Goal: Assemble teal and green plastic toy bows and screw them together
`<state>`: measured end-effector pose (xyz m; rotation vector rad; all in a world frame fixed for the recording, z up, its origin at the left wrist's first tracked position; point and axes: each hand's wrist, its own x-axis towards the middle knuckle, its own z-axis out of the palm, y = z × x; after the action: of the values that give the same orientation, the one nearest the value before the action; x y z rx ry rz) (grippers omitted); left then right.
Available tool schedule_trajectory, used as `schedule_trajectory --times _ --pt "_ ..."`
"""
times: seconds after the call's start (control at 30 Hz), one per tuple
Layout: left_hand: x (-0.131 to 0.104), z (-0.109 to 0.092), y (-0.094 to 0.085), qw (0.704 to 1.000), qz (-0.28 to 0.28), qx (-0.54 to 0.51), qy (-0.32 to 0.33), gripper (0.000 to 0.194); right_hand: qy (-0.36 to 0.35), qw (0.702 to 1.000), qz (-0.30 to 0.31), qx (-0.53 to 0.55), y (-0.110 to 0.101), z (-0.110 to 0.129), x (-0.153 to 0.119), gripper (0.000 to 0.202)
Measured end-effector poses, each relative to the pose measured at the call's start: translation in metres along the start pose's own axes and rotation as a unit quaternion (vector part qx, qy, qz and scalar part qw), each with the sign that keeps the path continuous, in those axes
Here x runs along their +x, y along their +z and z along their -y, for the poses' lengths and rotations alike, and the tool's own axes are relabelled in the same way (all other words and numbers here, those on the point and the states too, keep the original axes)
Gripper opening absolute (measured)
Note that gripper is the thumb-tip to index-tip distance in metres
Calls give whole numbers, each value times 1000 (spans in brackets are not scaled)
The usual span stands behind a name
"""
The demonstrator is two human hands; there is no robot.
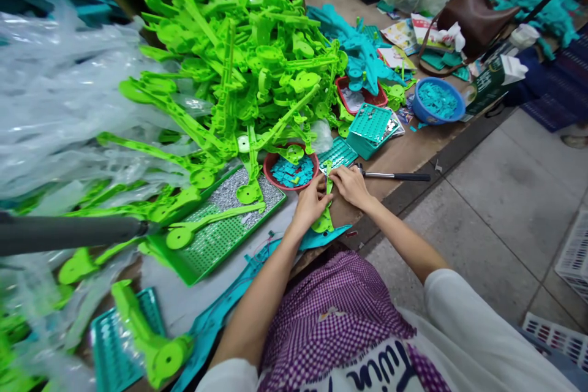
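Observation:
At the table's front edge, my left hand [313, 201] has its fingers closed round a long green plastic part [324, 220], whose wide round end points toward me. On the part's far end my right hand [350, 186] pinches with thumb and forefinger. Just behind my left hand stands a red bowl [267, 170] of small teal pieces. A hammer [395, 176] with a black grip lies right of my right hand. Under my forearm stretches a long teal part [239, 285] with thin red wires.
A large heap of green parts [257, 61] rises behind. A green tray [206, 251] of small metal pieces lies left. Teal trays [367, 147], a blue bowl [440, 119] and a brown bag [478, 18] stand right. A dark pole [73, 234] juts in from the left.

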<state>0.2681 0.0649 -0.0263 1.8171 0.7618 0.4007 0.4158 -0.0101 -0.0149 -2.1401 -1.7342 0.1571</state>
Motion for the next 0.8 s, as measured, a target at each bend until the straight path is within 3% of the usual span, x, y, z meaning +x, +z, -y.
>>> schedule_trajectory --times 0.17,0.33,0.5,0.63,0.73,0.8 --pt "0 -2 -1 1000 6 -2 0 67 -16 998 47 -38 -10 4 5 27" --pt "0 -2 -1 1000 12 3 -4 67 -27 986 156 -47 -31 7 23 23" --pt "1 0 0 1000 8 6 -2 65 76 967 235 67 -40 5 46 11" --pt "2 0 0 1000 8 7 -4 63 148 942 272 131 -40 4 59 22" --pt "2 -1 -1 1000 11 17 -7 64 189 910 326 173 -39 5 68 6" --pt "2 -2 -1 1000 12 28 -8 65 202 896 349 187 -37 5 73 18"
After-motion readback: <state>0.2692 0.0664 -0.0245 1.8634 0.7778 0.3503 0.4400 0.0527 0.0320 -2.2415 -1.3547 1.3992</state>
